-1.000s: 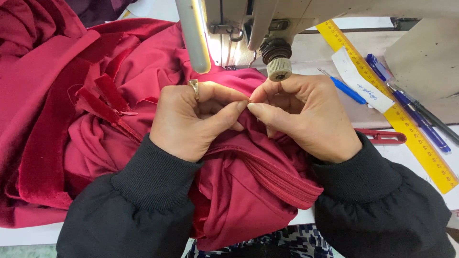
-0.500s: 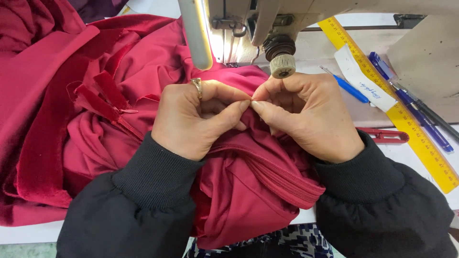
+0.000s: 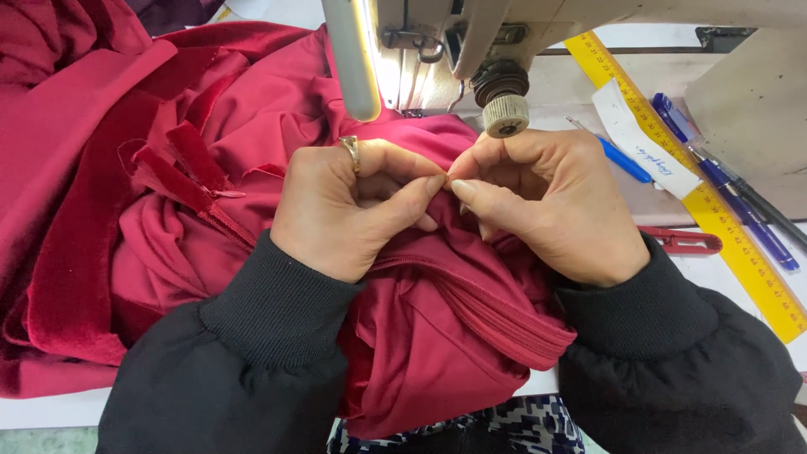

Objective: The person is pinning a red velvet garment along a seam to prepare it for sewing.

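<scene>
Together pinching one fold of fabric [image 3: 437, 336] between left hand [image 3: 349, 210] and right hand [image 3: 546, 202]. Held close below the machine [image 3: 471, 34], thumbs pressed tight, probably for fine control.

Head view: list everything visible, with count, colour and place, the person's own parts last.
red fabric: one bunched mass, crimson, left and centre
zipper: one, red, in the fabric below the hands
sewing machine: one, cream, top centre
ruler: one, yellow, right, diagonal
pens: at least three, blue, beside and left of the ruler
paper slip: one, white, across the ruler
thread snips: one, red, by the right wrist
ring: one, gold, left hand
left hand: pinching fabric
right hand: pinching fabric
</scene>
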